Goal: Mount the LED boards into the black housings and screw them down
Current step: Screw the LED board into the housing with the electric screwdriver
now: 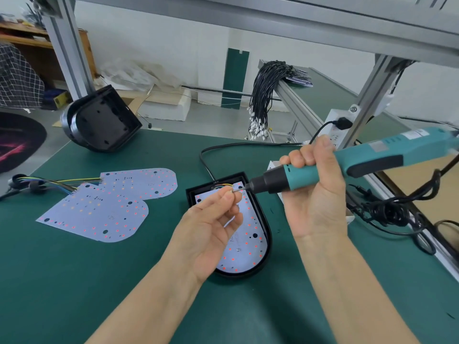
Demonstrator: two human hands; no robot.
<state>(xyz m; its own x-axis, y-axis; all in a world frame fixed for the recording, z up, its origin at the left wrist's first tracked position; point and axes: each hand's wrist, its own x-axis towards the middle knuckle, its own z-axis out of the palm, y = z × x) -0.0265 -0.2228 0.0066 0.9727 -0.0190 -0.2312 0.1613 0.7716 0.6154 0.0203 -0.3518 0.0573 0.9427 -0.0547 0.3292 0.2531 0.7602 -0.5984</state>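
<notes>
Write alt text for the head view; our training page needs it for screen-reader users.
A left hand pinches a small screw against the bit of a teal electric screwdriver gripped by the right hand, above an LED board seated in a black housing on a green bench.

Three LED boards (139, 184) (96, 214) (248, 244), two black housings (104, 120) (263, 214), one electric screwdriver (347, 160).
</notes>
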